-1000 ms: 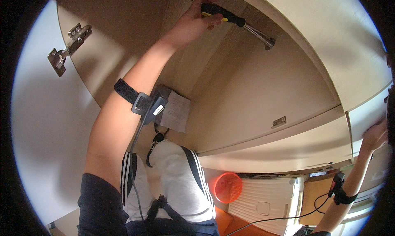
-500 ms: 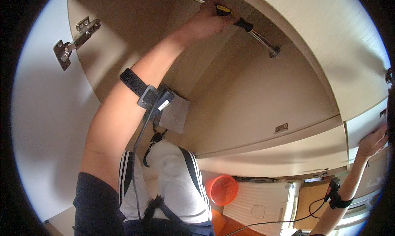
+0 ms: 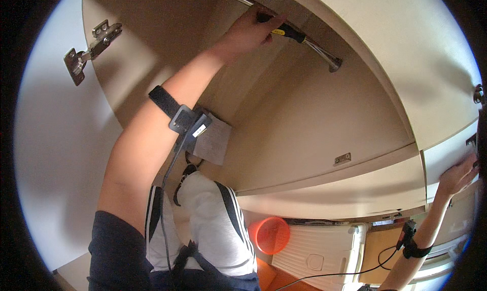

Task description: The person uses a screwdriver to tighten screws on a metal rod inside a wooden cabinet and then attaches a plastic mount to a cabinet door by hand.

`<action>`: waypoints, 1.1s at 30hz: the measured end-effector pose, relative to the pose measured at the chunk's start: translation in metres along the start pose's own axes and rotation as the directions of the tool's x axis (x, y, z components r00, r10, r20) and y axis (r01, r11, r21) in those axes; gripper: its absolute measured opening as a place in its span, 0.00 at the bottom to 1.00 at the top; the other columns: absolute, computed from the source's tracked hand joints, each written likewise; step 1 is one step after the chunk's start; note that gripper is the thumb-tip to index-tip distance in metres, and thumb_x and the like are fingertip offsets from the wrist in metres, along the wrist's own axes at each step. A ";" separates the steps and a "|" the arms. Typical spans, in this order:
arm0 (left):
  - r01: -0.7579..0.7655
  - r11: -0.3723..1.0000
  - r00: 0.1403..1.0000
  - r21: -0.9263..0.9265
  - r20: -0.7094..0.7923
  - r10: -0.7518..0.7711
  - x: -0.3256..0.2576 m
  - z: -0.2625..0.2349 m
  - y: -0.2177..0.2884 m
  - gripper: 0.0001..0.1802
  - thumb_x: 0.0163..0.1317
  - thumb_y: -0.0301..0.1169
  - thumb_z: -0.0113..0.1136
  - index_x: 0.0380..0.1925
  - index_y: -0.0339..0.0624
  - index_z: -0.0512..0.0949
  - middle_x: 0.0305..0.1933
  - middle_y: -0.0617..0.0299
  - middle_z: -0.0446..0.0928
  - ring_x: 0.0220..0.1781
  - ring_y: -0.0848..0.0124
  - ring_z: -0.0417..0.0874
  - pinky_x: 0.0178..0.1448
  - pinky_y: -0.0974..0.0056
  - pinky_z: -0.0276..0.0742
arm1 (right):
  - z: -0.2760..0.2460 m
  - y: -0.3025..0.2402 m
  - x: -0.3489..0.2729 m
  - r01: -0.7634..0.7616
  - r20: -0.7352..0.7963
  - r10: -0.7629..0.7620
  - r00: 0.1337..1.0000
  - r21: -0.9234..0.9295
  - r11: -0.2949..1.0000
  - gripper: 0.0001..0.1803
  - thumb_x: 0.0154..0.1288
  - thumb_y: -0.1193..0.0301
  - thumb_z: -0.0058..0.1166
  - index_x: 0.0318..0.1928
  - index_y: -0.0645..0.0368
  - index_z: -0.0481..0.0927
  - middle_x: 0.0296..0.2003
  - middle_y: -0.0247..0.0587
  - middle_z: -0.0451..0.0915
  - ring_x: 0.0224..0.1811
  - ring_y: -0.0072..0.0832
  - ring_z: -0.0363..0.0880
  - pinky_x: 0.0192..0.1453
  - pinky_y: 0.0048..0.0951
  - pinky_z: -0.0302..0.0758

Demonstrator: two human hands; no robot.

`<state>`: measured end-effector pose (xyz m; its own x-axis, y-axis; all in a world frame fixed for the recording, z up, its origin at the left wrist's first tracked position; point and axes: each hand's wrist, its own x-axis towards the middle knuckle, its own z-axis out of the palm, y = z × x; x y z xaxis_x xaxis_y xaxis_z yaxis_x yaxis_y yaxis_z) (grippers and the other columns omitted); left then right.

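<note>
I see my left hand (image 3: pixel 251 30) wrapped around the hammer (image 3: pixel 299 40) inside the cabinet (image 3: pixel 314 134); my right hand (image 3: pixel 456 177) rests spread flat on its front edge.

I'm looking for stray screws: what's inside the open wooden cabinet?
Inside the cabinet I see the left hand gripping a black-and-yellow handled tool, and a sheet of paper. The forearm covers part of the floor panel; no screws visible.

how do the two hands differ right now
The left hand reaches up inside the cabinet, fingers wrapped round a black-and-yellow tool handle. The right hand is out at the far right, resting against a cabinet door edge, holding nothing visible. Both arms wear a black strap.
</note>
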<state>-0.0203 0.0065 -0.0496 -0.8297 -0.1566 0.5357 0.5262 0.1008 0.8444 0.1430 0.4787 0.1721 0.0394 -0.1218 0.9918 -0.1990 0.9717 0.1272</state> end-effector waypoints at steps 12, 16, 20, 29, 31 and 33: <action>-0.154 0.982 0.986 0.109 0.086 0.145 -0.018 -0.009 -0.009 0.24 0.60 0.44 0.62 0.44 0.34 0.69 0.30 0.63 0.74 0.28 0.76 0.75 0.29 0.72 0.72 | 0.004 -0.030 -0.004 -0.034 0.043 0.023 0.999 0.297 0.954 0.31 0.71 0.53 0.37 0.49 0.77 0.71 0.43 0.56 0.76 0.42 0.36 0.75 0.48 0.35 0.74; 0.207 0.978 0.968 0.024 0.141 -0.208 -0.010 -0.004 -0.003 0.26 0.61 0.47 0.60 0.43 0.32 0.69 0.30 0.62 0.74 0.29 0.77 0.74 0.29 0.72 0.70 | -0.002 -0.020 -0.007 -0.018 0.075 0.002 0.997 0.210 0.977 0.32 0.71 0.52 0.35 0.48 0.76 0.73 0.43 0.57 0.77 0.41 0.36 0.76 0.49 0.35 0.74; -0.179 0.970 0.984 -0.164 -0.054 0.172 -0.009 0.004 -0.018 0.23 0.62 0.45 0.59 0.43 0.34 0.71 0.31 0.64 0.74 0.30 0.79 0.71 0.34 0.72 0.70 | 0.001 -0.023 -0.004 -0.058 0.051 0.049 0.997 0.200 0.978 0.34 0.71 0.50 0.34 0.50 0.75 0.73 0.45 0.59 0.77 0.43 0.37 0.77 0.50 0.35 0.74; 0.095 0.993 0.989 0.063 0.109 -0.102 -0.008 -0.009 0.013 0.26 0.63 0.50 0.56 0.45 0.36 0.72 0.31 0.60 0.76 0.33 0.77 0.76 0.35 0.72 0.71 | -0.009 -0.001 0.005 -0.095 0.131 0.098 0.987 -0.030 0.995 0.36 0.70 0.48 0.34 0.52 0.74 0.73 0.47 0.60 0.77 0.44 0.40 0.77 0.50 0.38 0.73; 0.170 0.981 0.980 0.099 0.092 -0.179 -0.006 -0.006 0.011 0.28 0.63 0.52 0.55 0.45 0.36 0.72 0.31 0.59 0.77 0.33 0.76 0.77 0.36 0.71 0.72 | -0.005 -0.006 0.004 -0.030 0.111 0.026 0.993 0.042 0.999 0.36 0.70 0.47 0.34 0.52 0.74 0.73 0.47 0.60 0.77 0.44 0.41 0.77 0.50 0.38 0.73; 0.026 0.996 0.998 0.088 -0.065 -0.020 -0.005 0.002 0.004 0.28 0.63 0.51 0.55 0.50 0.37 0.68 0.33 0.58 0.77 0.34 0.75 0.77 0.39 0.70 0.73 | -0.003 -0.020 0.003 -0.011 0.102 0.000 0.995 0.102 0.995 0.36 0.70 0.48 0.35 0.51 0.75 0.73 0.48 0.60 0.77 0.44 0.40 0.77 0.51 0.38 0.73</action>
<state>-0.0148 0.0097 -0.0488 -0.8264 -0.2218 0.5176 0.4862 0.1829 0.8545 0.1500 0.4592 0.1723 -0.0604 -0.1413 0.9881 -0.2980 0.9473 0.1173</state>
